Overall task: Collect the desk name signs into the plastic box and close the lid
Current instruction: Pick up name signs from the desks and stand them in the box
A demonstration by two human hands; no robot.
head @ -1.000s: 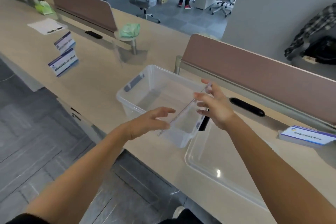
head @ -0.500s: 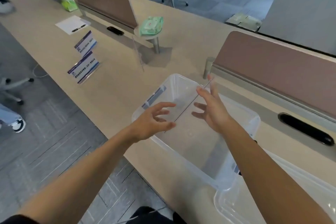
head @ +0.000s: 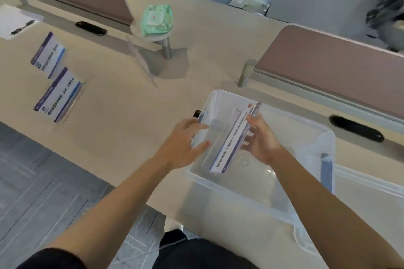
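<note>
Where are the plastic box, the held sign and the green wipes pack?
plastic box [head: 229, 203], head view, near clear wall.
sign [head: 233, 141], head view, middle of printed face.
wipes pack [head: 156, 18], head view, centre of green top.

No wording can be read anywhere. The held name sign [head: 235, 140], in the right hand [head: 261, 141], carries a row of dark characters on white beside a purple band, too blurred to make out. The nearer desk sign [head: 59, 94] and the farther desk sign [head: 48, 54] show similar blurred print. The label on the green wipes pack [head: 156, 17] is also illegible.
</note>
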